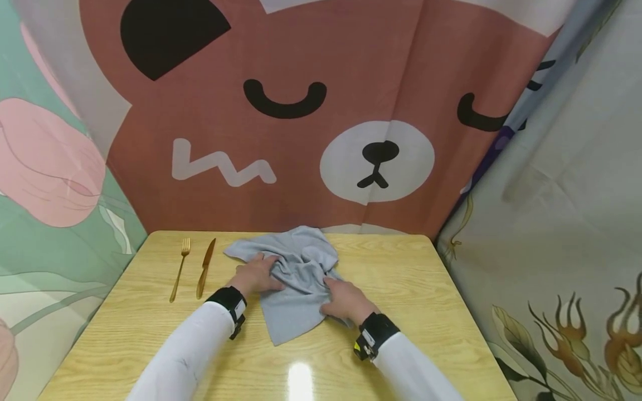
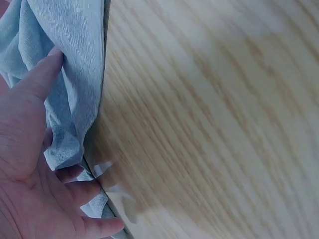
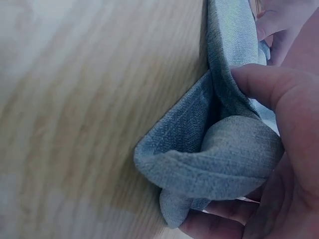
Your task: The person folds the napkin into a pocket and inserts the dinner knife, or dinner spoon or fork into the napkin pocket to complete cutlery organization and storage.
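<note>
A crumpled grey-blue cloth (image 1: 296, 284) lies on the wooden table, bunched in its middle, with one corner towards the front edge. At its left side is my left hand (image 1: 257, 274), fingers spread; in the left wrist view its thumb (image 2: 42, 74) rests on the cloth's folds and the other fingers reach down beside it. From the right, my right hand (image 1: 347, 301) grips the cloth's edge. The right wrist view shows a rolled fold of cloth (image 3: 234, 154) between that hand's thumb (image 3: 261, 82) and its fingers, which are partly hidden.
On the left of the table (image 1: 401, 278) lie a gold fork (image 1: 180, 270) and a gold knife (image 1: 205, 268), side by side. A curtain with a bear print (image 1: 301, 139) hangs behind the table; patterned curtains (image 1: 55, 167) hang at both sides.
</note>
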`<state>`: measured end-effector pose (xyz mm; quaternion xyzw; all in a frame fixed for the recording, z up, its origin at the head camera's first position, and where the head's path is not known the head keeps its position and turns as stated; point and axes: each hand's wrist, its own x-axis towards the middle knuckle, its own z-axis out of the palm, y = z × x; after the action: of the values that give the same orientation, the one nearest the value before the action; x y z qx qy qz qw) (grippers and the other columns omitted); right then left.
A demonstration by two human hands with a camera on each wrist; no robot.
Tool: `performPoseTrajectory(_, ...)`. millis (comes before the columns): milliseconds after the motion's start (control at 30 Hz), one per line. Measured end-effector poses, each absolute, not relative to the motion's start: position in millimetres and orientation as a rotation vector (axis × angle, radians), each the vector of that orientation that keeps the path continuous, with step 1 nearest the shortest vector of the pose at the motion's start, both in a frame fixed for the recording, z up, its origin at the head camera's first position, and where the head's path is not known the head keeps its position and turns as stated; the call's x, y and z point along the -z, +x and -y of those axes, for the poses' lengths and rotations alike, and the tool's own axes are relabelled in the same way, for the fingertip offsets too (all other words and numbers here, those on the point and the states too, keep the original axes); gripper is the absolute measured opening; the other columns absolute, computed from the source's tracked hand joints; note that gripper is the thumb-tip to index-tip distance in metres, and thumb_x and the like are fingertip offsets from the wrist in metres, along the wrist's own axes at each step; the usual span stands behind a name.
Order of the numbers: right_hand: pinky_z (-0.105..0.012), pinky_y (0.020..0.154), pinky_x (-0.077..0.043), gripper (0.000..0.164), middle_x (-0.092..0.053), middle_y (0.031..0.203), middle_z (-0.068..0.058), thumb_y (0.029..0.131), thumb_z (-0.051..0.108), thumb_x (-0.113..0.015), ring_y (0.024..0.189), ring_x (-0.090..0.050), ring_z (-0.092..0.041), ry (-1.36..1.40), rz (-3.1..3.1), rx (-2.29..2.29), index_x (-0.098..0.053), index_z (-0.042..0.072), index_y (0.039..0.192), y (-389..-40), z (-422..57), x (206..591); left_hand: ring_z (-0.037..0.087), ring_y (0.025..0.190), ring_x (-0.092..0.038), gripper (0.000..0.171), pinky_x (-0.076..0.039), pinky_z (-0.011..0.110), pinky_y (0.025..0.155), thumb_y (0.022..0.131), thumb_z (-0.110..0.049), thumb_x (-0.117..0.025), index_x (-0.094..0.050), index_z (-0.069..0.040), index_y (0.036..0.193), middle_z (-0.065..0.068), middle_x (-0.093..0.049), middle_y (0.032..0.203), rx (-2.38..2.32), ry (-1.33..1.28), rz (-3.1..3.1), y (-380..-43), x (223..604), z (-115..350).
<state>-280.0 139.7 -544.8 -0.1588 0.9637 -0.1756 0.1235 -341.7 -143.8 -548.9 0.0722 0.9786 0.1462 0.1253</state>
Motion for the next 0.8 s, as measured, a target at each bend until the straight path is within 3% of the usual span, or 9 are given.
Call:
performPoseTrajectory(233, -0.048, 0.105, -0.052, 0.085, -0.064, 0.142, -0.015, 0.082, 0.037, -0.077, 0.126, -0.063, -0.032, -0.434, -2.848, 0.489, -0.045, 0.005, 0.154, -265.3, -146.0, 543.1, 0.039, 0.144, -0.044, 0.103, -0.031, 0.079, 0.107, 0.073, -0.065, -0.084, -0.042, -0.024, 0.157, 0.017, -0.035, 0.16, -0.414, 0.193, -2.84, -338.8, 546.1, 146.9)
performPoseTrajectory(467, -0.054, 0.094, -0.055, 0.075, -0.07, 0.124, -0.02, 0.085, 0.042, -0.074, 0.111, -0.067, -0.037, -0.4, -2.897, 0.436, -0.054, 0.002, 0.144, -245.9, -149.6, 545.1, 0.04, 0.146, -0.042, 0.106, -0.028, 0.079, 0.11, 0.071, -0.068, -0.084, -0.042, -0.021, 0.157, 0.018, -0.031, 0.162, -0.418, 0.206, -2.841, -336.0, 545.4, 150.5)
performPoseTrajectory(700, -0.061, 0.09, -0.054, 0.075, -0.069, 0.123, -0.023, 0.087, 0.054, -0.072, 0.113, -0.065, -0.047, -0.329, -2.911, 0.359, -0.056, 0.003, 0.14, -232.9, -152.9, 548.3, 0.038, 0.146, -0.042, 0.113, -0.029, 0.08, 0.108, 0.064, -0.072, -0.086, -0.044, -0.021, 0.156, 0.016, -0.034, 0.162, -0.424, 0.225, -2.848, -339.2, 550.3, 160.0)
performPoseTrajectory(800, -0.061, 0.093, -0.053, 0.077, -0.067, 0.13, -0.022, 0.087, 0.056, -0.072, 0.118, -0.063, -0.047, -0.345, -2.889, 0.406, -0.055, 0.004, 0.143, -233.5, -156.2, 544.7, 0.039, 0.15, -0.036, 0.111, -0.027, 0.08, 0.11, 0.066, -0.07, -0.086, -0.044, -0.02, 0.156, 0.017, -0.034, 0.163, -0.422, 0.259, -2.848, -339.4, 550.7, 160.4)
